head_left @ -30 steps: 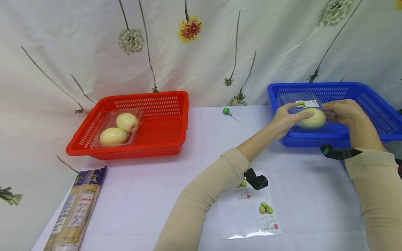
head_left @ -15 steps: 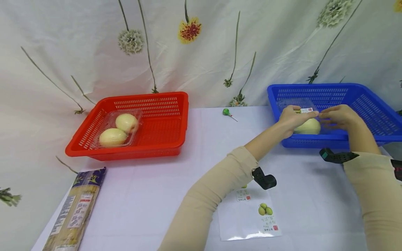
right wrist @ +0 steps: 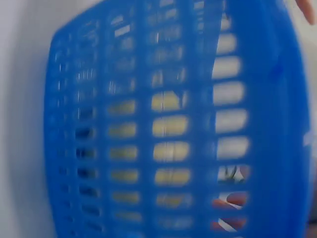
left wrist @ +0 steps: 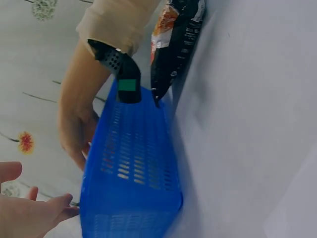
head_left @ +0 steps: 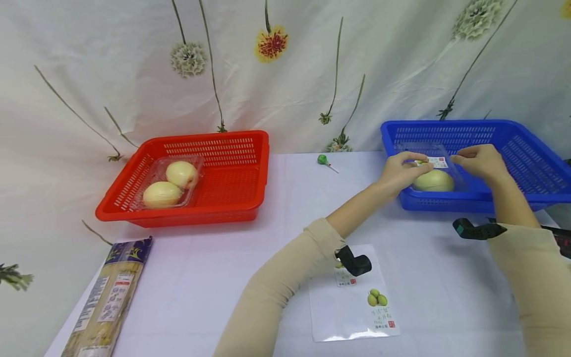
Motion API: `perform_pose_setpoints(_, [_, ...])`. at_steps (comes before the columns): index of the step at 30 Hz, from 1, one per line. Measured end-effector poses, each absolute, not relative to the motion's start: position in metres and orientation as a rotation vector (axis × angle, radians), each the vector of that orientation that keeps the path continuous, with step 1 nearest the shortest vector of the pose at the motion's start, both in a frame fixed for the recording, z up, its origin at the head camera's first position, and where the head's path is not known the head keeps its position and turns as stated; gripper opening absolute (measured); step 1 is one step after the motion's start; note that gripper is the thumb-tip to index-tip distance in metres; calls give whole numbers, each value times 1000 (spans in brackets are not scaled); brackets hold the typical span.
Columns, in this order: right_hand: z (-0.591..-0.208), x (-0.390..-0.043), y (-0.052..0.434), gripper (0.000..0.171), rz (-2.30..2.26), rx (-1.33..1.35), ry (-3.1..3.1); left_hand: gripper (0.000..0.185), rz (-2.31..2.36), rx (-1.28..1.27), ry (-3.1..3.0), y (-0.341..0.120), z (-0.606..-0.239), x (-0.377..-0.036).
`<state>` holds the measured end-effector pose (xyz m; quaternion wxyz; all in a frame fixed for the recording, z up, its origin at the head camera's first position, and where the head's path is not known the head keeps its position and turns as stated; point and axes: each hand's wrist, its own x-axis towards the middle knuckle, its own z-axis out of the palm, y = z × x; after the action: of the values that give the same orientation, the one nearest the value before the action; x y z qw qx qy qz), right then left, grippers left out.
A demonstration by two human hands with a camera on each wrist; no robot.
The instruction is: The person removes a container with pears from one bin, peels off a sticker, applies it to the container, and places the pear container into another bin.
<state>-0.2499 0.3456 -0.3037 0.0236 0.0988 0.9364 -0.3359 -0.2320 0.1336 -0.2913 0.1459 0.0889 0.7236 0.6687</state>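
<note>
While both hands reach into the blue basket, the scene reads outward from them like this:

Left hand: the left hand (head_left: 399, 171) has its fingers curled onto the 9 o'clock end of a clear plastic clamshell pack (head_left: 430, 171) holding a pale yellow round pear (head_left: 433, 181), pinching near its white label.

Right hand: the right hand (head_left: 479, 161) has its fingers bent over the 3 o'clock end of the same pack; whether it truly grips or only touches, I cannot tell.

Pack position: it sits low inside the rectangular blue slotted plastic basket (head_left: 526, 136), in the near corner toward 8 o'clock, close to the front wall.

Long axis: the pack runs roughly from 10 o'clock to 4 o'clock, between the two hands.

Nearer hand: neither clearly; both are on it, one at each end.

Edges: the basket's front rim stands just at 6 o'clock of the pack, its side wall at 9 o'clock beside the left hand.

Open room: the basket floor is bare toward 1 and 3 o'clock.

Table: a white cloth-covered table (head_left: 223, 258) lies at 6 o'clock of the basket, with a printed white fruit label sheet (head_left: 357, 302) near the left forearm.

Farther out: a green-headed lollipop (head_left: 323, 160) lies at 9 o'clock of the basket; well beyond it stands a red slotted plastic basket (head_left: 232, 191) with a two-pear pack (head_left: 171, 181); a long packet of noodles (head_left: 109, 297) lies at 7 o'clock.
</note>
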Motion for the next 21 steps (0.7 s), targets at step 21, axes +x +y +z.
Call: perform_pose_setpoints(21, [-281,-231,225,54,-1389,-356,2786,27,2123,510,1829,-43,-292,-216])
